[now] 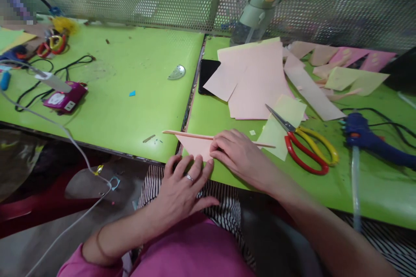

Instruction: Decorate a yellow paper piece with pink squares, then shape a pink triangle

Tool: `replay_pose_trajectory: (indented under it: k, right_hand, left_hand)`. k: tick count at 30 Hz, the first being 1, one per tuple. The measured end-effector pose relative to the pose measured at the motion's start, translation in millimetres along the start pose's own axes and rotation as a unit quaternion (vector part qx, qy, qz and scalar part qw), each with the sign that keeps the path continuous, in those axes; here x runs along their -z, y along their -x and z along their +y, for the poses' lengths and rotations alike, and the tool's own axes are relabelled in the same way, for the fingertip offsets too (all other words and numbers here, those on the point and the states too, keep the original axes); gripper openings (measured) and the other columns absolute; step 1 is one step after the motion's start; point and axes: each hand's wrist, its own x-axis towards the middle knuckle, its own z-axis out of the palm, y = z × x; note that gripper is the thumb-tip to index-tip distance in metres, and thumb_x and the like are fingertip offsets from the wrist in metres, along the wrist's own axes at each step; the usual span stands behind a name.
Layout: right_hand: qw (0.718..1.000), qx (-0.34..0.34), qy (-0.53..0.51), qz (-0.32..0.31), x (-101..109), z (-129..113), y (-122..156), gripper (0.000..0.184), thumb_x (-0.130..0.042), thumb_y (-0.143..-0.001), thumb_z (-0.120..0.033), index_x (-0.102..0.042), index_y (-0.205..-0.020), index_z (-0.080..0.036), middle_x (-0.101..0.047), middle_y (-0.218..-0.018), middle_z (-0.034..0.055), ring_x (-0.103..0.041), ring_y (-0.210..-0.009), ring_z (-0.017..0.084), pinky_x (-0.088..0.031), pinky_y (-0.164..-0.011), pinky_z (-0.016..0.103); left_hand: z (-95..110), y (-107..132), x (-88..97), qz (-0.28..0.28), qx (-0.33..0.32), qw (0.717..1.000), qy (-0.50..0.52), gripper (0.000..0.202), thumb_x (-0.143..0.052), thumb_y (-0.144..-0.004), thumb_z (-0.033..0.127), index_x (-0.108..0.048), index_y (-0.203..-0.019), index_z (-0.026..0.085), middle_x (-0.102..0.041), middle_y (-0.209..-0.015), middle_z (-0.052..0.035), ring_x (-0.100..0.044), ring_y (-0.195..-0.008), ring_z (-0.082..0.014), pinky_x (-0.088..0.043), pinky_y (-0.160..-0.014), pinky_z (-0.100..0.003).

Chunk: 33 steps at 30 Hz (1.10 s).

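Observation:
A pale pink piece of paper [195, 145] lies at the front edge of the green table, across the seam. Along its far side runs a thin, rod-like pink strip [172, 132], either a rolled edge or a stick; I cannot tell which. My left hand [185, 181], with a ring on one finger, rests its spread fingertips on the paper's near edge. From the right, my right hand [238, 156] has its thumb and fingers pinched together on the paper, hiding part of the strip. Scissors [302, 143] with red and yellow handles lie partly open to the right, their blades over yellow paper [276, 132].
Pink sheets [256, 78] are stacked behind my hands, partly over a black phone [208, 75]. A bottle [256, 13] stands by the perforated metal screen [130, 0]. On the right lies a blue glue gun [367, 132]; on the left sits a purple power socket [66, 97] with cords.

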Motion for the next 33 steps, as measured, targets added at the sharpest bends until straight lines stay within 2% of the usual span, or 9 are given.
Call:
replay_pose_trajectory:
  k: [6,13,15,18,21,23,25,29,33]
  right_hand:
    - [0.996,-0.004,-0.055,0.069,-6,-2,5,0.008,-0.049,-0.098,-0.023,-0.055,-0.098,-0.019,-0.063,-0.101,0.0090,-0.054,-0.096,0.024,-0.044,-0.085,0.039]
    - [0.991,-0.033,-0.056,0.114,-20,0,2,0.014,-0.040,-0.099,-0.019,-0.055,-0.097,-0.019,-0.063,-0.098,0.0092,-0.054,-0.094,0.024,-0.045,-0.086,0.041]
    - [0.990,-0.029,-0.054,0.123,-17,-1,3,0.017,-0.039,-0.098,-0.018,-0.056,-0.097,-0.020,-0.064,-0.096,0.0086,-0.055,-0.093,0.024,-0.046,-0.085,0.041]
    - [0.985,-0.034,-0.053,0.161,1,-4,14,0.017,-0.041,-0.099,-0.023,-0.057,-0.102,-0.023,-0.064,-0.100,0.0075,-0.057,-0.099,0.025,-0.047,-0.087,0.042]
    - [0.971,-0.062,-0.027,0.231,20,-3,39,0.014,-0.049,-0.097,-0.029,-0.060,-0.103,-0.024,-0.065,-0.100,0.0065,-0.059,-0.099,0.024,-0.048,-0.087,0.041]
    - [0.973,-0.069,-0.004,0.220,23,0,57,0.012,-0.051,-0.096,-0.028,-0.062,-0.098,-0.022,-0.065,-0.097,0.0069,-0.060,-0.096,0.024,-0.048,-0.086,0.041]
    - [0.980,-0.058,0.007,0.190,16,1,71,0.015,-0.052,-0.095,-0.026,-0.066,-0.097,-0.021,-0.066,-0.096,0.0076,-0.060,-0.094,0.023,-0.049,-0.084,0.040]
    - [0.985,-0.033,0.040,0.165,-6,0,81,0.024,-0.050,-0.096,-0.022,-0.070,-0.109,-0.022,-0.066,-0.099,0.0094,-0.059,-0.091,0.023,-0.049,-0.082,0.040]
    - [0.984,-0.006,0.095,0.151,-14,3,81,0.029,-0.050,-0.096,-0.020,-0.069,-0.118,-0.023,-0.068,-0.100,0.0107,-0.058,-0.091,0.024,-0.047,-0.081,0.041]
  left_hand:
    - [4,-1,-0.5,0.011,0.022,1.000,0.000,0.070,-0.045,-0.090,0.068,-0.056,-0.136,0.017,-0.065,-0.129,-0.0106,-0.050,-0.119,-0.0294,-0.023,-0.112,-0.051]
    - [-4,-7,2.6,0.006,-0.031,0.999,0.031,0.079,-0.037,-0.088,0.075,-0.057,-0.133,0.012,-0.058,-0.140,-0.0112,-0.042,-0.135,-0.0301,-0.016,-0.119,-0.049]
    - [-5,-8,1.6,0.011,-0.029,0.999,0.032,0.081,-0.038,-0.087,0.076,-0.057,-0.133,0.012,-0.060,-0.139,-0.0121,-0.043,-0.134,-0.0307,-0.016,-0.118,-0.051]
    - [-4,-12,0.6,0.025,-0.016,0.999,0.034,0.076,-0.041,-0.087,0.075,-0.059,-0.128,0.013,-0.063,-0.133,-0.0121,-0.047,-0.130,-0.0305,-0.022,-0.116,-0.050]
    - [-2,-20,2.9,0.032,-0.004,0.999,0.034,0.059,-0.047,-0.091,0.065,-0.063,-0.121,0.016,-0.067,-0.127,-0.0093,-0.050,-0.126,-0.0297,-0.027,-0.112,-0.049]
    - [-2,-28,4.9,0.044,0.000,0.999,0.026,0.043,-0.051,-0.095,0.051,-0.064,-0.118,0.018,-0.067,-0.127,-0.0078,-0.051,-0.124,-0.0285,-0.029,-0.110,-0.048]
    - [-2,-34,5.5,0.058,-0.006,0.998,0.020,0.030,-0.055,-0.096,0.037,-0.064,-0.119,0.019,-0.067,-0.128,-0.0066,-0.052,-0.122,-0.0268,-0.030,-0.109,-0.047]
    - [-4,-42,1.7,0.044,-0.063,0.997,0.014,0.032,-0.054,-0.095,0.020,-0.061,-0.126,0.020,-0.067,-0.129,-0.0050,-0.052,-0.124,-0.0233,-0.034,-0.106,-0.041]
    - [-5,-44,-2.4,0.022,-0.102,0.995,0.009,0.035,-0.051,-0.095,0.014,-0.061,-0.128,0.018,-0.067,-0.130,-0.0047,-0.054,-0.123,-0.0203,-0.038,-0.100,-0.037]
